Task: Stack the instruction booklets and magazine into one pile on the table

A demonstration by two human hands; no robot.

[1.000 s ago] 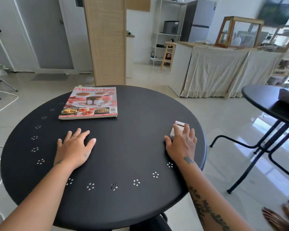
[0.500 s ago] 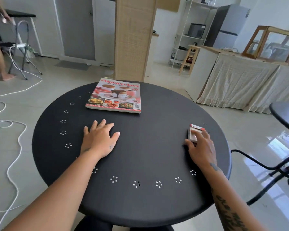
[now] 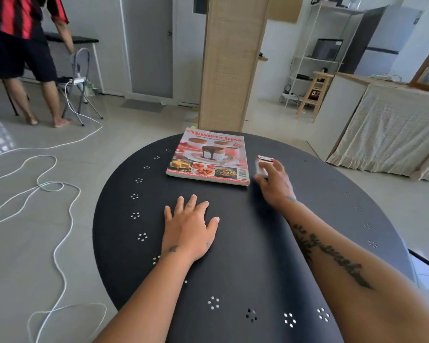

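Observation:
A cooking magazine [image 3: 208, 157] with a pink cake cover lies flat at the far side of the round black table [image 3: 233, 280]. Just right of it, my right hand [image 3: 274, 181] holds a small white booklet [image 3: 263, 163] with a red top edge; fingers cover most of it. I cannot tell whether the booklet touches the table. My left hand [image 3: 190, 230] rests flat on the table, palm down, fingers spread, a short way in front of the magazine and holding nothing.
A wooden pillar [image 3: 230, 63] stands just behind the table. A white cable [image 3: 47, 184] loops over the floor at left. A person [image 3: 22, 53] stands at the far left by a folding stand. A cloth-draped counter [image 3: 391, 125] is at right.
My right hand has carried the small booklet from the table's right side leftward to just beside the magazine. My view has turned left. My left hand has stayed flat.

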